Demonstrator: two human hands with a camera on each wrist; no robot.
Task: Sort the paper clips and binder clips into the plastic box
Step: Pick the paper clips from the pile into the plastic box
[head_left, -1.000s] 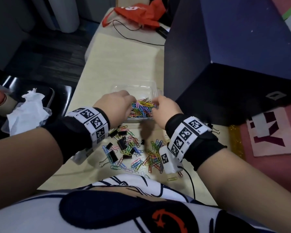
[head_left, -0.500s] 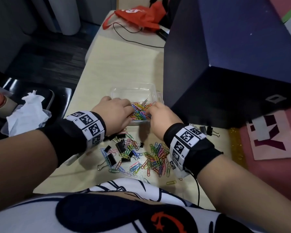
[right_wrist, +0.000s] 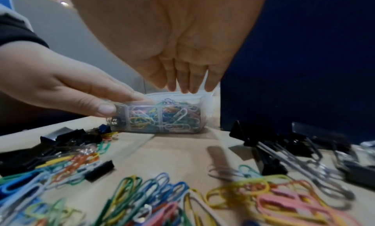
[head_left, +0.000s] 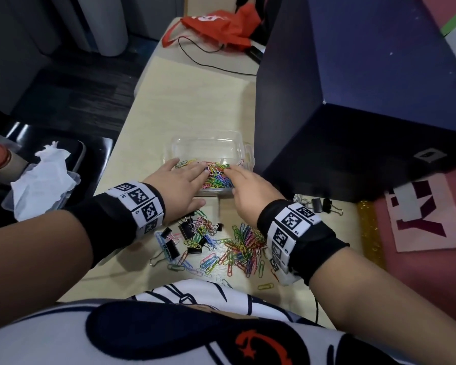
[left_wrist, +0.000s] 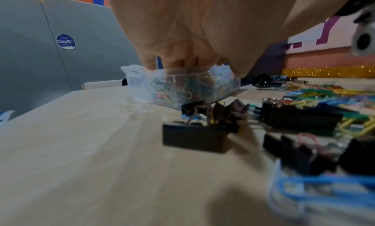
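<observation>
The clear plastic box [head_left: 208,139] stands on the table, its near compartment heaped with coloured paper clips [head_left: 216,177]. My left hand [head_left: 190,171] lies flat on that heap with straight fingers, its thumb [right_wrist: 101,108] against the box's [right_wrist: 160,117] near wall. The straight fingers of my right hand [head_left: 236,175] rest on the clips from the right. Loose paper clips [head_left: 244,246] and black binder clips [head_left: 186,230] lie in front of the box, under my wrists. A few more binder clips [head_left: 320,205] sit further right. In the left wrist view my fingers [left_wrist: 178,62] reach into the box [left_wrist: 182,85].
A big dark blue box [head_left: 353,101] stands right beside the plastic box. A red bag [head_left: 221,25] and a black cable [head_left: 208,64] lie at the table's far end. Off the left edge is a container with white tissue [head_left: 42,180]. A pink sheet [head_left: 419,212] lies at the right.
Both hands were curled over the box a second ago. They have come down and flattened, fingers now straight on the heap of paper clips.
</observation>
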